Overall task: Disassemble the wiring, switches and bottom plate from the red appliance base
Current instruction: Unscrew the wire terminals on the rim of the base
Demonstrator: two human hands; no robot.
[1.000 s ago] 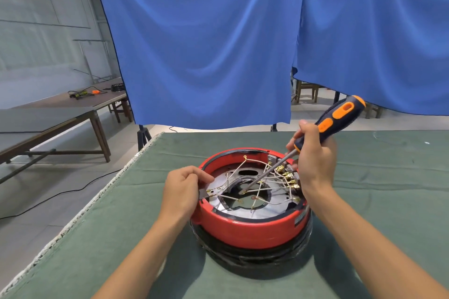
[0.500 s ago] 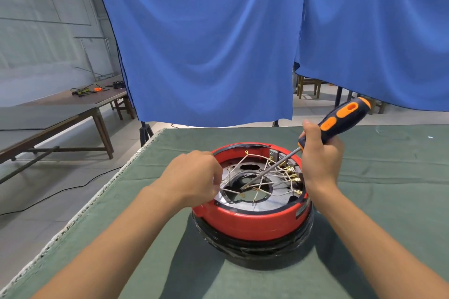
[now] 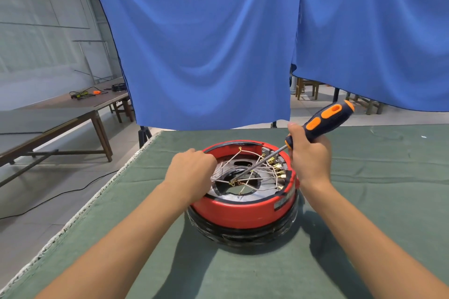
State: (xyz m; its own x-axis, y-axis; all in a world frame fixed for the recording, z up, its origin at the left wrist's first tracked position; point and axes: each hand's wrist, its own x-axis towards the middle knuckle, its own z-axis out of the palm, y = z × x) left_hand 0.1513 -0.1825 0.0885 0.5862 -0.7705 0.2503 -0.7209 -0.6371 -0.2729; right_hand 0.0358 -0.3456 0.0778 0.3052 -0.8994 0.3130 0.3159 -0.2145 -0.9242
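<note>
On the green-covered surface point(image 3: 364, 201) the red appliance base point(image 3: 243, 211) sits with bottom plate point(image 3: 218, 195), wiring point(image 3: 263, 173) and switches all seemingly unremoved, left hand point(image 3: 192, 172) curled at its rim, grip unclear, right hand point(image 3: 309, 158) clamped on the screwdriver point(image 3: 323, 120).

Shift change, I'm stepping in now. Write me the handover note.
Right hand grips the screwdriver, tip down among the wires at the plate's centre hole.
Left hand is curled at the left rim of the red base; what its fingers hold is hidden.
Done: the base lies open side up on the table.
Left: wires, switches and plate are all still in the base.
</note>
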